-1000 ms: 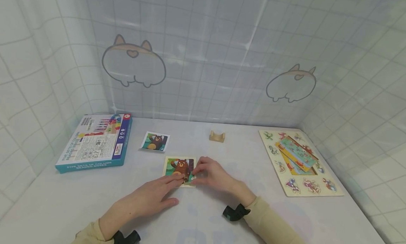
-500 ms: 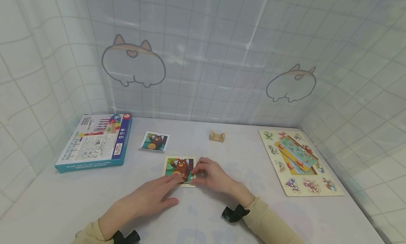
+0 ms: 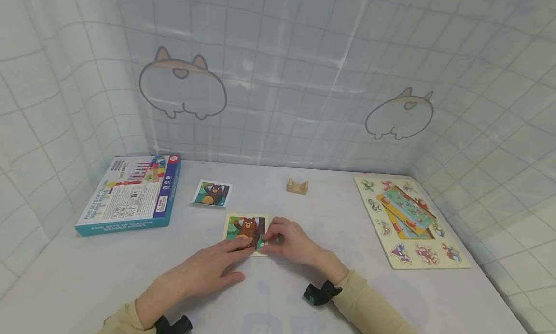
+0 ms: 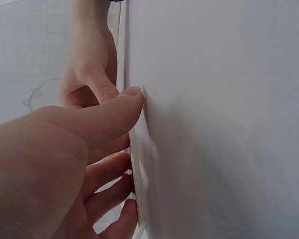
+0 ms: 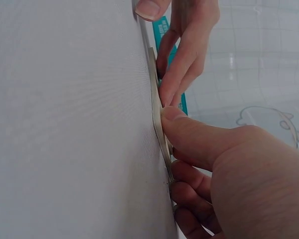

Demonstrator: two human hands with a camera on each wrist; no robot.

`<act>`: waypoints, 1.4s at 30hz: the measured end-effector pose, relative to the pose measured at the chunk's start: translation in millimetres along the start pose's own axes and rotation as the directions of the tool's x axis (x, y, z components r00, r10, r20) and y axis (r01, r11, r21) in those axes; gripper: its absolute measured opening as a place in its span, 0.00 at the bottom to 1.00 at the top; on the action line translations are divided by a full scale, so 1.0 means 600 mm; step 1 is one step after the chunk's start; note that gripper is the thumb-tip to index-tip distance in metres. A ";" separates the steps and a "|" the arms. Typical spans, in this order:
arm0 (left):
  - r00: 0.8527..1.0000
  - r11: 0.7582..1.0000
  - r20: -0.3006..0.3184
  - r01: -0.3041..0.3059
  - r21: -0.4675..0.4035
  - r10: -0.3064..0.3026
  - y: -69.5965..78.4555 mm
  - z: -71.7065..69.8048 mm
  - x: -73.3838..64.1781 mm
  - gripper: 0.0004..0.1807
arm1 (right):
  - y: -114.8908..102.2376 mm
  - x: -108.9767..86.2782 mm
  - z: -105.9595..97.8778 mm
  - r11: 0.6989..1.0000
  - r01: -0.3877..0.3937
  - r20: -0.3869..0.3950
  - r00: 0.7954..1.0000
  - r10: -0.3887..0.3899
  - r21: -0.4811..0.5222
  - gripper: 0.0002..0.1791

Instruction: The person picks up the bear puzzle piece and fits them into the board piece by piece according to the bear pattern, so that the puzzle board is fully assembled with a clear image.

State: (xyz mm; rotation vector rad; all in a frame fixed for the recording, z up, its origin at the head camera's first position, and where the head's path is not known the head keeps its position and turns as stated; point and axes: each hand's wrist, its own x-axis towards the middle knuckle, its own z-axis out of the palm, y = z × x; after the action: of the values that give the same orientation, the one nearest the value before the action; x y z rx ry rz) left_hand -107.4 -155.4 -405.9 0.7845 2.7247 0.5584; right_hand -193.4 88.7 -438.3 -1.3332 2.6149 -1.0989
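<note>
A small square bear jigsaw puzzle with a pale wooden border lies flat on the white table, in front of the person. My left hand rests its outstretched fingers on the lower left of the picture. At the lower right corner, my right hand has its thumb and forefinger bent around a green puzzle piece, mostly hidden by the fingertips. In the right wrist view the board's thin edge runs under the right thumb. The left wrist view shows left fingers along the board's edge.
Behind the puzzle lies a card with a matching bear picture. A small wooden holder stands farther back. To the left is a blue and white box; to the right, an animal puzzle board carries colourful cards.
The left fingertips have slid slightly right along the lower part of the puzzle, and the dark gap by the lower right piece no longer shows. The right hand stays nearly in place.
</note>
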 end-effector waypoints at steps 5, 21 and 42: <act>1.000 1.000 0.017 0.002 -0.014 -0.002 0.006 0.002 0.001 0.35 | -0.002 0.000 0.002 1.000 -0.004 0.008 1.000 0.004 0.021 0.05; 0.998 0.999 0.045 0.034 -0.001 -0.034 0.016 0.012 0.005 0.39 | -0.003 -0.008 0.002 0.999 -0.037 0.005 0.999 0.037 0.038 0.06; 0.996 0.999 -0.087 0.025 -0.036 -0.028 0.021 0.014 0.012 0.32 | -0.013 -0.040 -0.031 0.995 -0.102 -0.080 0.992 0.101 -0.005 0.12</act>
State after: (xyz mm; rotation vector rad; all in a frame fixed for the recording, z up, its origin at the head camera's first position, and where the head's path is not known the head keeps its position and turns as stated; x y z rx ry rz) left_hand -104.7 -139.1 -408.8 0.7301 2.7928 0.6473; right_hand -178.0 113.7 -426.6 -1.1665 2.7123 -1.1503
